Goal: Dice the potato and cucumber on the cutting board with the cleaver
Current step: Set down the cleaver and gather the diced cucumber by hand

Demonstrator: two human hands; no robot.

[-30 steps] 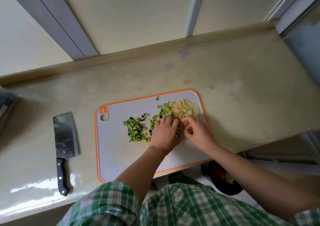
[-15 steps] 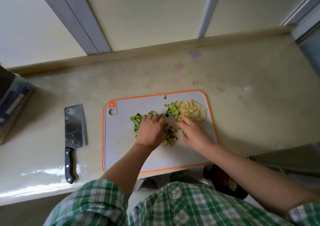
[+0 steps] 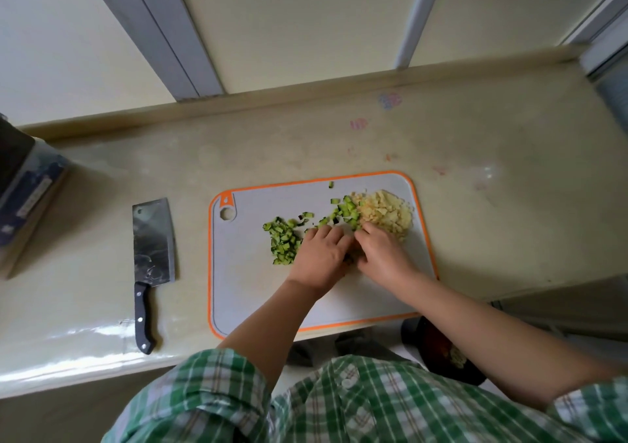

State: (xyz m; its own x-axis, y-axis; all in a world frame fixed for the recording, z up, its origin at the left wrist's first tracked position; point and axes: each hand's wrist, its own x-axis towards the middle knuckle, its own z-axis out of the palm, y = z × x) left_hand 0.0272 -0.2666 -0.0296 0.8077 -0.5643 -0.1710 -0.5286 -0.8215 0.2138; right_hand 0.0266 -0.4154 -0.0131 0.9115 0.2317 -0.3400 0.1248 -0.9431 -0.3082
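A grey cutting board [image 3: 244, 293] with an orange rim lies on the counter. Diced cucumber [image 3: 283, 244] is spread over its middle, with more green pieces beside a pile of diced potato [image 3: 387, 213] at the far right corner. My left hand [image 3: 321, 255] and my right hand [image 3: 382, 255] rest side by side, palms down, on the cucumber pieces in the board's middle, fingers cupped over them. What lies under the palms is hidden. The cleaver [image 3: 151, 242] lies flat on the counter left of the board, black handle toward me, untouched.
A dark blue box [image 3: 23, 198] stands at the counter's left end. The pale counter [image 3: 492, 204] runs to a raised back ledge and wall. Below the front edge, at the right, a dark round bin [image 3: 445, 354] holds scraps.
My left hand slid left across the cucumber, then came back right to meet my right hand, pushing pieces together. The cleaver has stayed where it lies.
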